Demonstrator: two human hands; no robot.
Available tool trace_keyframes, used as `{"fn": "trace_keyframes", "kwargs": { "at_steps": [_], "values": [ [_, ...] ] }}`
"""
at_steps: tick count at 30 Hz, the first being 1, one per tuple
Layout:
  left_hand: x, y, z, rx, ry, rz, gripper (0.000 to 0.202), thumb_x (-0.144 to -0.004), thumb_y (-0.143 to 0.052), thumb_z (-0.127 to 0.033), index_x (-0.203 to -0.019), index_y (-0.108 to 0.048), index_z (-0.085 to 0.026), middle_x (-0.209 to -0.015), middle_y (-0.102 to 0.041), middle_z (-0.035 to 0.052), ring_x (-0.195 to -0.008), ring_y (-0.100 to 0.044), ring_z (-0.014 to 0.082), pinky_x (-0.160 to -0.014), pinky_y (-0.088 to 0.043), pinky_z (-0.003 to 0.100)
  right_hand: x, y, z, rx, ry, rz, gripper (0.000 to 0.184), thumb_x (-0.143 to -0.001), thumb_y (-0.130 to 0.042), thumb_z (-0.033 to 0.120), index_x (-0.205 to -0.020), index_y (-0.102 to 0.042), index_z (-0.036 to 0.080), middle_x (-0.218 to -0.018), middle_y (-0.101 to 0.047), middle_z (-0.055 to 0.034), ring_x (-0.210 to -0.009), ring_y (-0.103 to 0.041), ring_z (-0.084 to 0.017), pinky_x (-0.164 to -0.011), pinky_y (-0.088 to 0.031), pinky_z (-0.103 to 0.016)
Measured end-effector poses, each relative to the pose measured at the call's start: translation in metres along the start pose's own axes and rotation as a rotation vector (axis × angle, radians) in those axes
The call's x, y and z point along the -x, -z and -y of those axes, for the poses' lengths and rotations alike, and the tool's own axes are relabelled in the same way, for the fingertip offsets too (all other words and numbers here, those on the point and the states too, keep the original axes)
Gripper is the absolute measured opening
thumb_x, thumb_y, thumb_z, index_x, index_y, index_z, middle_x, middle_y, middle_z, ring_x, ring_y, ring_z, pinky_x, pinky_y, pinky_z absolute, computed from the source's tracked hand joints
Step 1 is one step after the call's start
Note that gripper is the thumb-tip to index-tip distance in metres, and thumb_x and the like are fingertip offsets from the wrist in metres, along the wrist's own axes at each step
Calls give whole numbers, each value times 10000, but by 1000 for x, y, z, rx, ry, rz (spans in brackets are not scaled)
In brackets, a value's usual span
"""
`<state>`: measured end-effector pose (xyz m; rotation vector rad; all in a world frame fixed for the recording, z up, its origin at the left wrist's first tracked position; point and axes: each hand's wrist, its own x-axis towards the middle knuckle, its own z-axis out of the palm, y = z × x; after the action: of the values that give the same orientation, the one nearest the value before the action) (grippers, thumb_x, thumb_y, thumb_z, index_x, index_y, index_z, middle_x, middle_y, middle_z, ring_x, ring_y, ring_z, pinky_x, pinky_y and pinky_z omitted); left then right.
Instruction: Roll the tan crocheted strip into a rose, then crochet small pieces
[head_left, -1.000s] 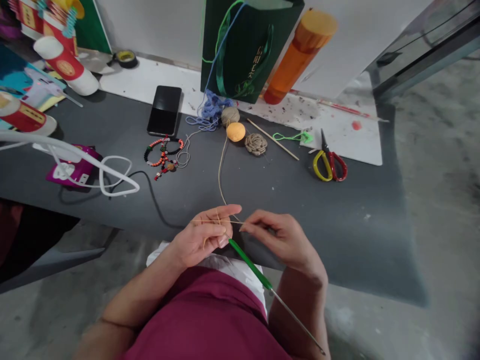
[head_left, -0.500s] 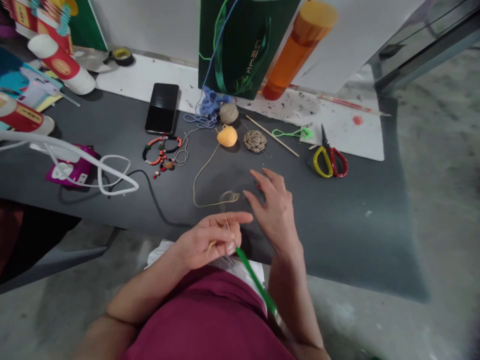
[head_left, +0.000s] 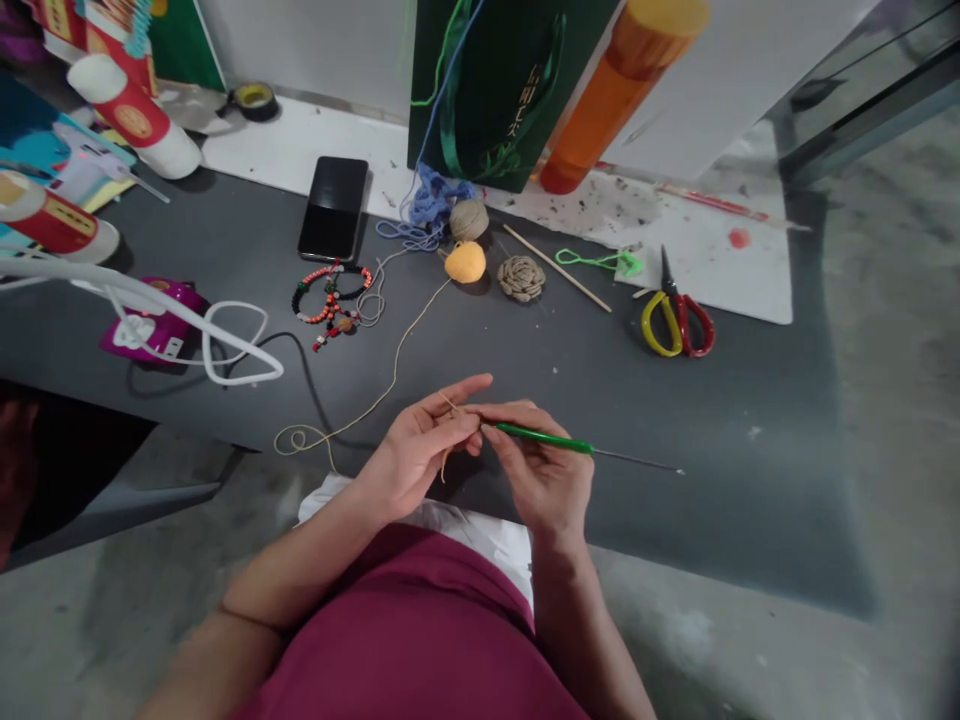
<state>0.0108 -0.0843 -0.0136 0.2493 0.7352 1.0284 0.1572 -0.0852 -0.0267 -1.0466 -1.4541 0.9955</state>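
Note:
My right hand (head_left: 538, 468) is closed on a green-handled crochet hook (head_left: 559, 443), whose metal shaft points right over the dark table (head_left: 675, 430). My left hand (head_left: 420, 450) pinches a thin tan cord (head_left: 390, 375) at the hook's tip, forefinger stretched out. The cord runs left in a loose loop near the table's front edge, then back up to an orange ball of yarn (head_left: 465, 261). Both hands meet just above the front edge, over my lap.
Behind the hands lie a tan ball (head_left: 469, 218), a woven rosette (head_left: 520, 278), a wooden stick (head_left: 556, 267), scissors (head_left: 675, 320), bead bracelets (head_left: 330, 300), a phone (head_left: 334, 207) and blue yarn (head_left: 431, 200). A green bag (head_left: 510, 90) and orange bottle (head_left: 615, 90) stand at the back. White cables (head_left: 187, 330) lie left.
My right hand came back from reaching over the table and took the hook again, now pointing right. The cord slack has dropped into a loop at the left front edge.

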Motion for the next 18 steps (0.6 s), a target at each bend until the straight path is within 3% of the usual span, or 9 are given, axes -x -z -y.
{"fn": "trace_keyframes", "kwargs": {
  "at_steps": [5,12,18],
  "values": [
    [0,2,-1,-144,-45,3,532,-747,-843,-202,-1262,-714,-193,-655,-634,-54,-647,-599,79,-736,-487,252,3,3,1,-180,-66,-9,174,-884,-695,164,-986,-768,285,-980,-811,-27,-919,-735,-189,-806,-605,-369],
    [-3,4,1,-271,-72,-8,696,-735,-855,-253,-1391,-622,-226,-732,-675,-42,-686,-615,87,-674,-484,246,3,2,-1,-278,-106,-82,186,-862,-717,127,-941,-786,281,-936,-819,-16,-853,-734,-159,-771,-597,-321],
    [-1,6,-1,-346,-39,68,832,-719,-850,-198,-1484,-526,-242,-852,-735,8,-807,-668,135,-764,-527,288,0,-5,-10,-471,-207,-262,73,-788,-809,251,-838,-799,303,-793,-808,13,-712,-748,-157,-659,-611,-304]
  ]
}}
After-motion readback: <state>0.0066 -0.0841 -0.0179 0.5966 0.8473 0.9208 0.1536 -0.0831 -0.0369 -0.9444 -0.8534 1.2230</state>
